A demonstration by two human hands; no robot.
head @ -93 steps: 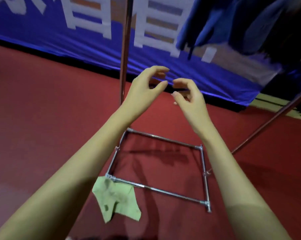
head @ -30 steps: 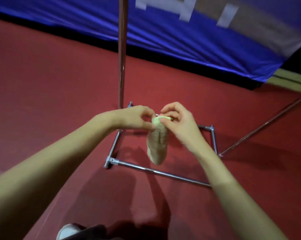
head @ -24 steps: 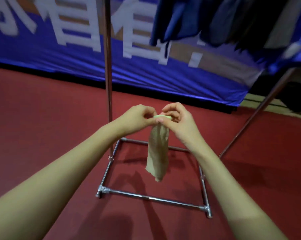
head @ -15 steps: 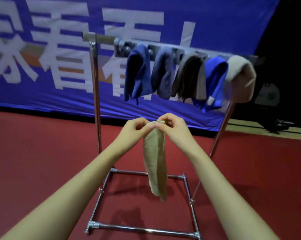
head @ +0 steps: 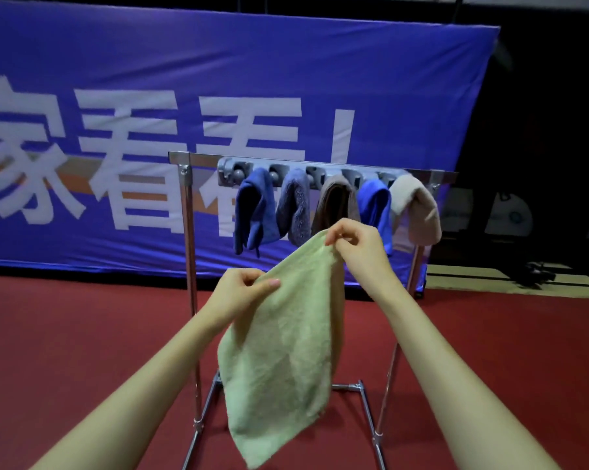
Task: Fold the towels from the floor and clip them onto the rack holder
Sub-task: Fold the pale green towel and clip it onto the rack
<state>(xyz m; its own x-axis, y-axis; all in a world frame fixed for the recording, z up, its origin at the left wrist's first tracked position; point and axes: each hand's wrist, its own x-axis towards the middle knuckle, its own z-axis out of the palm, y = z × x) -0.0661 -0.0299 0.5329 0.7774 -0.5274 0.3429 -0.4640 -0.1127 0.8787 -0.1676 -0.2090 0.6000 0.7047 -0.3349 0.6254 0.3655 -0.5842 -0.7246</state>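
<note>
A pale green towel (head: 283, 347) hangs spread out in front of me, held by its top edge. My left hand (head: 240, 293) pinches the lower left corner of that edge. My right hand (head: 354, 247) pinches the other corner, higher and further right. Behind the towel stands a metal rack (head: 188, 266) with a grey clip holder (head: 230, 171) along its top bar. Several folded towels hang from the holder: dark blue (head: 252, 212), grey-blue (head: 295, 205), brown (head: 337, 201), bright blue (head: 376, 208) and beige (head: 420, 212).
A large blue banner (head: 151, 130) with white characters stretches behind the rack. The floor (head: 83, 334) is red carpet. The rack's base bars (head: 367, 408) lie on the floor below the towel. Dark bags (head: 510, 218) sit at the right rear.
The green towel, picked up from the floor, hung narrow from both hands pinched together; now my hands have moved apart and the towel is spread wide. My view has risen to the rack.
</note>
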